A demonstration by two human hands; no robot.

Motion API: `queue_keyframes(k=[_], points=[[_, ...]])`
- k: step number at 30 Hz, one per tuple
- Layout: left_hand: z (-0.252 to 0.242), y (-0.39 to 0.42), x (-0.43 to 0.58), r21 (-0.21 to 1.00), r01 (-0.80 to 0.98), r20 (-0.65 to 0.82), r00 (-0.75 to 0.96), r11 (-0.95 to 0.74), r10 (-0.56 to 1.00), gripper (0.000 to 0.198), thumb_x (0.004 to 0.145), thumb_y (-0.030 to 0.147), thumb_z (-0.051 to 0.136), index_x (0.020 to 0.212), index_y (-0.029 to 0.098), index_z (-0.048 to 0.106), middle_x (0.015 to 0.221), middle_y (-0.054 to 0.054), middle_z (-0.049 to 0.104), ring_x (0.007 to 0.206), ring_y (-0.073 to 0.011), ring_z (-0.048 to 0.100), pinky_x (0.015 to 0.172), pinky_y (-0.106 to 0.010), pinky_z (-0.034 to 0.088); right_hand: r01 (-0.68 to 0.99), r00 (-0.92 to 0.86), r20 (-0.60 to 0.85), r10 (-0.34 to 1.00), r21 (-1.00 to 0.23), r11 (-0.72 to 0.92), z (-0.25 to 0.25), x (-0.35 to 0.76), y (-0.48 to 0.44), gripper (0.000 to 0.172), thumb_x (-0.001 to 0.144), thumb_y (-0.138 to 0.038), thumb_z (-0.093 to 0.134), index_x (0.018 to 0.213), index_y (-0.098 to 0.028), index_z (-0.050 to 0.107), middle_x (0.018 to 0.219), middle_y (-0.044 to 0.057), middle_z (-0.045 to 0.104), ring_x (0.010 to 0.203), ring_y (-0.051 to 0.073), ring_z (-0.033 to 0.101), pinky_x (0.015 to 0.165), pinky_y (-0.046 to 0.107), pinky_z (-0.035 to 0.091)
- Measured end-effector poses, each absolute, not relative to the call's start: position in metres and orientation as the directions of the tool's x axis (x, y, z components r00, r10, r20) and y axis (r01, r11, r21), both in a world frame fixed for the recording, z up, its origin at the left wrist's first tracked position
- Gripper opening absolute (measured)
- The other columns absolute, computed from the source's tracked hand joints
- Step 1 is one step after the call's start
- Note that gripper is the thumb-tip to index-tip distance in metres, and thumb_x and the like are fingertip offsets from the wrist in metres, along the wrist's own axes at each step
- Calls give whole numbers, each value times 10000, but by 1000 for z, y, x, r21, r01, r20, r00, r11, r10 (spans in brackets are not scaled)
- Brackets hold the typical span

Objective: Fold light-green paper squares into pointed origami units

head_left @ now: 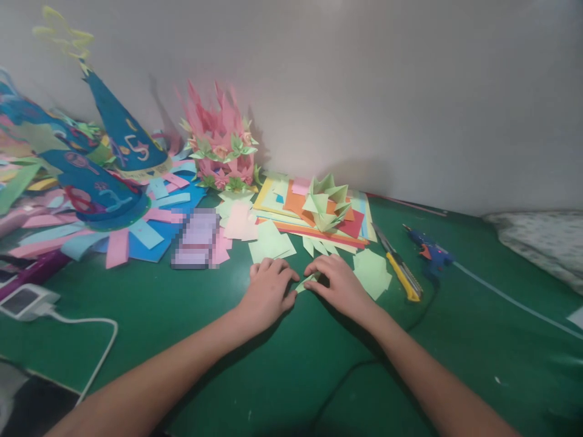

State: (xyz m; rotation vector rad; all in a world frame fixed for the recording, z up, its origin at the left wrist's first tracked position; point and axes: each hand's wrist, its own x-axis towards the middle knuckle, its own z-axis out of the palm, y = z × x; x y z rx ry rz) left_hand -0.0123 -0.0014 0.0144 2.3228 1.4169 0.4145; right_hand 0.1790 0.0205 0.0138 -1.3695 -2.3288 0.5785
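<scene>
Just below the middle of the frame, over the shiny green worktop (pixel 273 376), a thin pale green folded paper piece (pixel 306 283), right between both hands. Pinched by the thumb and finger of the right hand (pixel 341 281). Close to its other end, the bent fingers of the left hand (pixel 268 294). Cannot tell whether pinching there too or only touching. Looks partly folded, so maybe not done yet.

Looks all made: above the right hand, a pale green paper ring with pointy tips (pixel 322 212), on top of a messy pile of bright paper sheets (pixel 269 203). Looks made too: in the upper left of the frame, a tall pink paper crown with green leaves and pink flowers (pixel 223 149), and near it a blue paper cone hat with a number on it (pixel 116 124).

Seems left to fold, lying flat: a few loose pale green paper squares (pixel 272 243) just above the left hand, some small pale green paper slips (pixel 320 246) above the right hand, and more pale green paper sheets (pixel 371 273) just beside it. Lying to the right with no hand on them: a yellow cutter knife (pixel 403 273) and a blue glue gun (pixel 433 254). Cannot tell how many more pieces to make.
</scene>
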Motion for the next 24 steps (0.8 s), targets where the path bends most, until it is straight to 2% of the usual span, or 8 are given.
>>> queue_keyframes(k=[4,9,12,14,16,18,21,24], points=[[14,-2,-5,421,792,75,456,-443,887,189,775,136,529,943,183,601,993,-61,584,969,-251,468,779,-371,326,750,-472,163,866,-442,492,15,183,21,157,807,-326,664,771,-201,575,915,30,609,895,206,480,777,336,317],[12,2,-1,635,663,55,473,-397,879,62,756,117,532,796,160,551,805,-38,575,788,-196,512,693,-299,370,687,-517,234,824,-460,562,15,183,16,137,876,-299,579,778,-205,567,795,4,642,841,178,514,845,380,261],[11,7,-1,749,575,39,457,-329,888,9,798,169,534,801,174,540,711,6,573,667,-144,518,609,-244,372,642,-471,273,839,-546,538,12,186,16,105,863,-311,588,809,-224,614,798,8,657,832,183,531,882,401,268],[12,9,-1,879,443,-16,396,-175,918,72,779,189,575,844,181,545,674,31,573,614,-119,519,588,-222,379,582,-371,277,886,-674,454,11,189,19,153,818,-369,630,899,-239,630,863,21,656,866,197,543,878,393,316],[13,11,0,969,247,-104,331,20,938,194,720,224,657,865,180,534,620,56,552,552,-98,503,560,-208,377,424,-246,237,940,-845,324,10,193,22,317,806,-450,617,1037,-236,587,863,27,641,842,192,558,822,359,388],[16,10,2,987,65,-159,297,146,941,314,654,268,730,859,177,509,588,75,533,501,-78,479,529,-196,369,231,-183,168,969,-950,208,10,195,23,390,836,-519,543,1081,-215,537,780,15,621,746,167,559,726,311,428],[21,7,7,968,-121,-178,277,218,944,426,597,319,785,852,175,476,583,81,543,486,-63,479,507,-184,366,119,-260,63,964,-988,97,11,192,19,411,857,-589,460,892,-190,554,682,8,602,580,124,491,574,258,393],[22,2,11,955,-191,-158,313,225,936,451,613,336,786,870,175,453,576,70,566,539,-82,537,514,-179,366,124,-386,-27,922,-992,23,12,183,11,393,806,-566,563,751,-177,554,628,-9,571,528,96,440,513,231,339]])
